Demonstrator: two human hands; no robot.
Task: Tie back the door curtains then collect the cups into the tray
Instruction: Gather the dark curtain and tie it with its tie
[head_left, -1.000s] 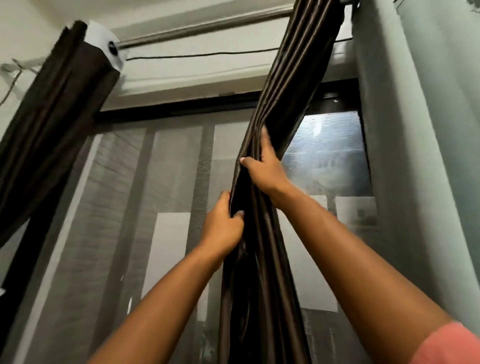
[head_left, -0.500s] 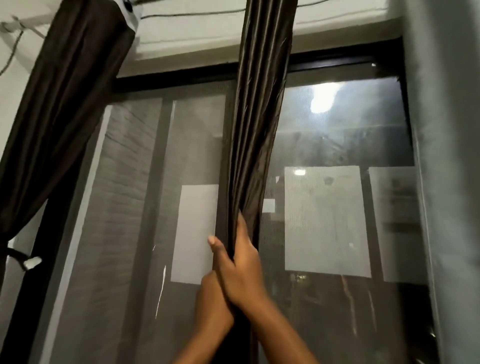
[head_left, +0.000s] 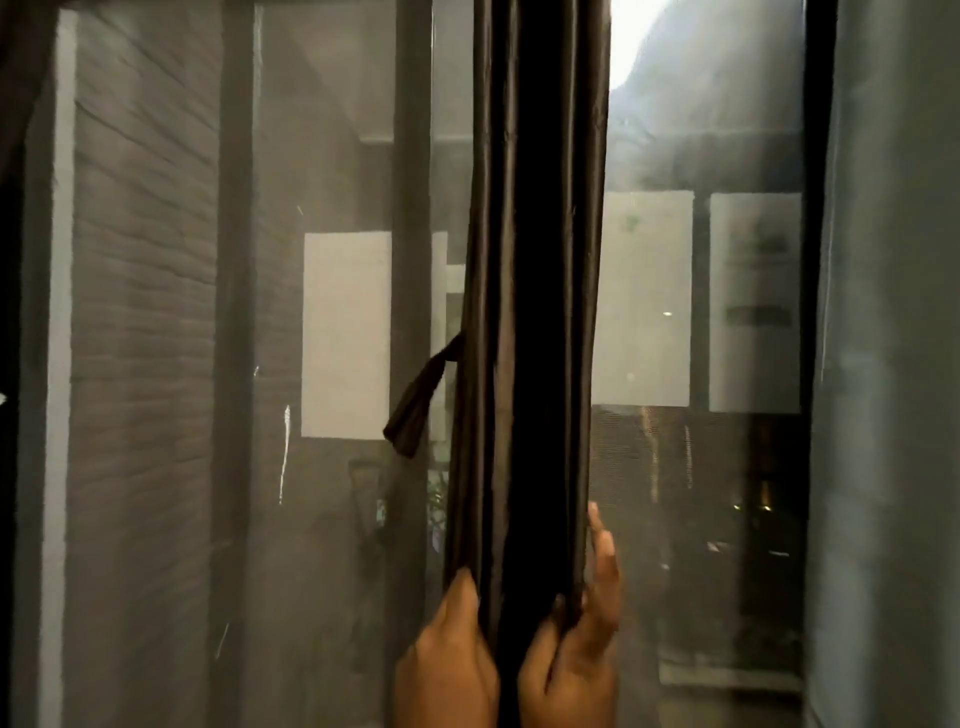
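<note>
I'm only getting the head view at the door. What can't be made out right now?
- Cups and tray: nowhere in the head view.
- Left hand and right hand: wrists cut off by the bottom edge; inner fingers hidden by the gathered curtain.
- Tie-back strap: its attachment is hidden behind the curtain folds.
- Curtain rod: above the top edge.
- Outdoors: blurred by the door mesh.

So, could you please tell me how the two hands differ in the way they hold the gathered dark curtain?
The left hand wraps the dark curtain from its left edge, fingers hidden behind the folds; the right hand takes the right edge, thumb in front and fingers extended upward. Both hold the bundle at about the same height, below the dangling tie-back strap.
</note>
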